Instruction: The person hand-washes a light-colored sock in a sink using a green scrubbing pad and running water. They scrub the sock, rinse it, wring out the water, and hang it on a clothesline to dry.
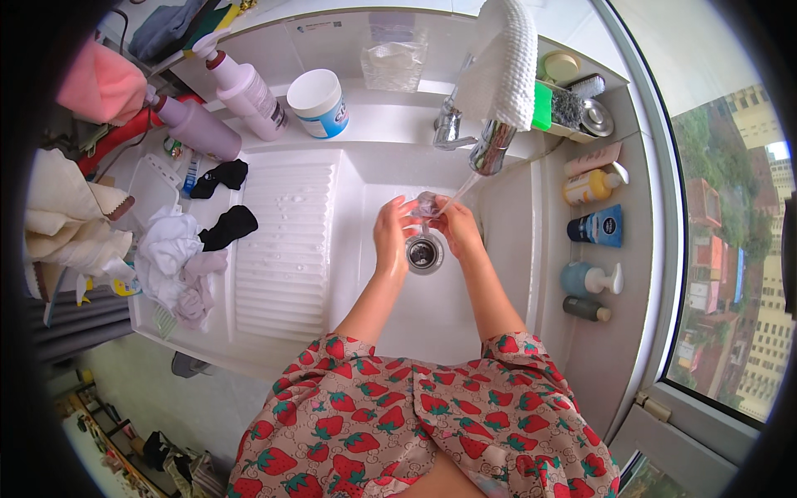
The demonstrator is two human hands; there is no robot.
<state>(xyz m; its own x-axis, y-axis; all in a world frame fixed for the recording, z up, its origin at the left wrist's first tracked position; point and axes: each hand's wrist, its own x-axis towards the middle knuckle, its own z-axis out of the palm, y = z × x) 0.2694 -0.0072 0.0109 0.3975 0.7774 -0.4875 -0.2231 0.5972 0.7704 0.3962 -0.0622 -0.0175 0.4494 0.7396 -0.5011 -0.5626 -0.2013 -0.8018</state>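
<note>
Water runs from a chrome faucet (489, 149) onto a small clear, pale purple object (426, 204) between my hands, above the sink drain (424, 253). My right hand (457, 225) grips this object's right side with its fingertips. On the left, my left hand (393, 231) is raised with its fingers spread a little, close to the object; whether they touch it I cannot tell. What exactly the object is stays unclear. A white textured towel (504, 68) hangs over the faucet's upper part.
Left of the basin (386, 311) is a ribbed washboard (283, 249), with black socks (229, 227) and white cloth (165, 246) beyond. A white tub (317, 103) and pump bottles (249, 99) stand behind. Bottles and tubes (594, 225) line the right ledge beside the window.
</note>
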